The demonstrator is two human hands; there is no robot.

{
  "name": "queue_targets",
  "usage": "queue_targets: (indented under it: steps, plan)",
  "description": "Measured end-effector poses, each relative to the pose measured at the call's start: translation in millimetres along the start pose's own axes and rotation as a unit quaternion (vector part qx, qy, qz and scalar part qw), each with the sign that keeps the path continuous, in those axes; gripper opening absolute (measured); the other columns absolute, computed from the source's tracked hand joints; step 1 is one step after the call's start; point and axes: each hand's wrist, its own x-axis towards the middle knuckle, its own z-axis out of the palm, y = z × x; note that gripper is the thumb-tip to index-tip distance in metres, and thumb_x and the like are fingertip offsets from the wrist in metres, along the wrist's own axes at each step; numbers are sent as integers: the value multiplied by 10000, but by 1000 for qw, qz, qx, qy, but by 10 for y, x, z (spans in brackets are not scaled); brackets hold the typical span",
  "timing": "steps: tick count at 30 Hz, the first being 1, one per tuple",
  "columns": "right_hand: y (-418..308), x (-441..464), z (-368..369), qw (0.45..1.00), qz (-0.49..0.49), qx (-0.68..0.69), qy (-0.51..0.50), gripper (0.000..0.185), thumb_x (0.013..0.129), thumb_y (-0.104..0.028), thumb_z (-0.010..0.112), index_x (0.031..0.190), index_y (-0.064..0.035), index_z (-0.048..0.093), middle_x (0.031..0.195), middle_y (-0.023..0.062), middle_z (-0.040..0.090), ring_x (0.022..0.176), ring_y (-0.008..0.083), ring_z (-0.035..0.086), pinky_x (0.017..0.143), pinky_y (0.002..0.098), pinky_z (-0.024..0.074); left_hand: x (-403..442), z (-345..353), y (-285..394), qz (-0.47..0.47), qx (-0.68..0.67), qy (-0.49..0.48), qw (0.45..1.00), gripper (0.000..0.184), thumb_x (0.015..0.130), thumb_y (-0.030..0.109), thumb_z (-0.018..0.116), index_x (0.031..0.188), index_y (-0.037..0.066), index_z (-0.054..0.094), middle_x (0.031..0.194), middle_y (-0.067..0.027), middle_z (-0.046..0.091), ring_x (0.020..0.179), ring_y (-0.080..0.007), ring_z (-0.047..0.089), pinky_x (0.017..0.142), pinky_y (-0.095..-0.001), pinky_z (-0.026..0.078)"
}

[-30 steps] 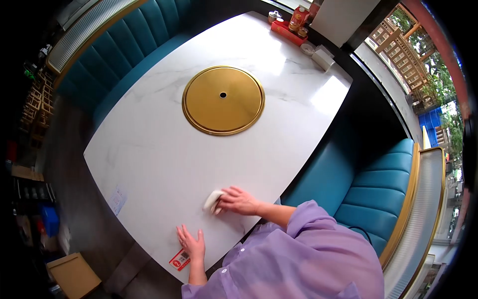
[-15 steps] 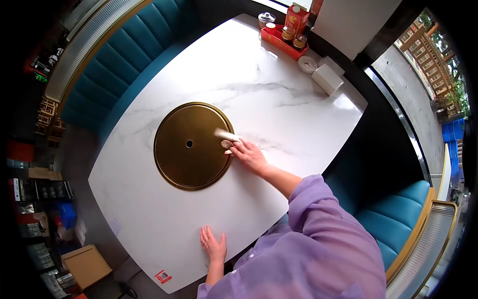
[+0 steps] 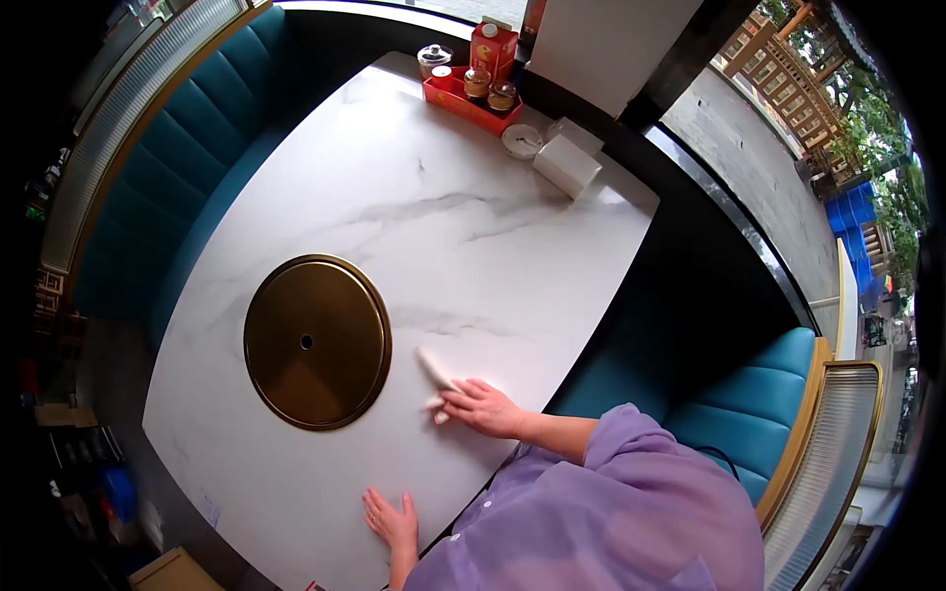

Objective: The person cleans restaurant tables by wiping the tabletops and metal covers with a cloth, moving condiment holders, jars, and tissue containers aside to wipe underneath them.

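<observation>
My right hand [image 3: 483,407] is closed around a crumpled white cloth [image 3: 434,368], whose ends stick out past the fingers and are a little blurred. It is on the white marble-patterned table [image 3: 512,261], to the right of a round brass-coloured lid [image 3: 317,384] with a small hole in its middle. Nearer the table's front edge, my left hand [image 3: 393,520] rests flat on the tabletop, its fingers apart and nothing in them.
A red caddy [image 3: 471,106] with jars and a red carton [image 3: 493,49] stands at the far edge, close to a white dish [image 3: 521,142] and a white napkin box [image 3: 568,165]. Teal bench seats [image 3: 168,187] flank the table.
My right hand has drawn the cloth off the brass lid onto the tabletop nearer me. The left hand stays flat on the table. The whole view has shifted.
</observation>
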Motion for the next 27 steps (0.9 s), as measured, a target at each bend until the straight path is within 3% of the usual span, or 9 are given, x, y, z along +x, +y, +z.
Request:
queue_targets:
  steps: [1, 4, 7, 10, 12, 17, 20, 25, 27]
  plan:
    - [58, -74, -36, 998, -57, -11, -17, 286, 819, -160, 523, 1097, -169, 589, 1202, 29, 524, 1198, 246, 465, 1012, 399, 378, 19, -21, 7, 3, 7, 0, 1000, 809, 813, 429, 596, 1413, 16, 245, 1436, -233, 288, 1355, -331, 249, 1097, -492, 163]
    - [748, -238, -297, 997, 46, -40, 37, 309, 795, -226, 581, 1103, -201, 577, 1209, 31, 511, 1221, 251, 434, 1026, 436, 341, 33, -42, -5, -14, 4, -11, 1000, 818, 813, 444, 591, 1412, 8, 243, 1431, -244, 291, 1344, -341, 267, 1093, -474, 188]
    - [1632, -360, -768, 981, 159, -101, 45, 384, 758, -188, 605, 1140, -208, 563, 1250, 32, 491, 1217, 264, 427, 1030, 448, 323, 111, 44, 40, -12, -17, -9, 1000, 816, 811, 453, 591, 1415, 25, 247, 1429, -244, 295, 1330, -351, 289, 1082, -466, 222]
    - [2572, -581, -1190, 953, 242, -169, 76, 454, 721, -161, 616, 1167, -199, 548, 1258, 39, 481, 1201, 279, 423, 1031, 441, 314, 135, 70, 279, -87, 18, -12, 996, 806, 808, 450, 599, 1420, 55, 254, 1427, -244, 297, 1319, -355, 305, 1069, -463, 250]
    - [3130, -755, -1424, 938, 268, -196, 102, 455, 722, -150, 605, 1171, -190, 542, 1244, 48, 486, 1186, 285, 427, 1012, 431, 330, 155, 152, 447, -143, 20, -2, 990, 800, 806, 449, 603, 1424, 77, 255, 1430, -237, 296, 1322, -359, 294, 1065, -464, 260]
    - [4145, -757, -1775, 922, 290, -227, 119, 402, 736, -162, 591, 1136, -172, 554, 1225, 64, 503, 1143, 286, 454, 968, 427, 360, 171, 220, 1177, -136, 1, -10, 991, 791, 808, 433, 603, 1420, 67, 263, 1444, -224, 272, 1345, -357, 245, 1080, -459, 237]
    - [4522, -811, -1806, 884, 348, -279, 141, 357, 752, -205, 581, 1107, -168, 564, 1230, 72, 515, 1100, 295, 482, 935, 436, 384, 158, 232, 1467, -107, -9, -18, 994, 783, 807, 412, 611, 1413, 50, 272, 1451, -224, 254, 1352, -357, 222, 1089, -459, 220]
    - [4372, -1159, -1856, 812, 462, -343, 95, 379, 778, -257, 570, 1150, -188, 553, 1139, 75, 541, 951, 293, 528, 757, 422, 440, 65, 186, 1499, -68, -40, -6, 997, 768, 811, 383, 619, 1400, 23, 282, 1445, -238, 252, 1340, -383, 226, 1090, -464, 215]
    - [4184, -1217, -1731, 723, 564, -381, 118, 401, 776, -245, 577, 1166, -157, 544, 1137, 86, 538, 917, 297, 538, 731, 414, 447, 30, 192, 1394, -48, -55, 7, 997, 749, 821, 369, 615, 1395, 17, 287, 1431, -248, 269, 1325, -400, 240, 1085, -468, 219]
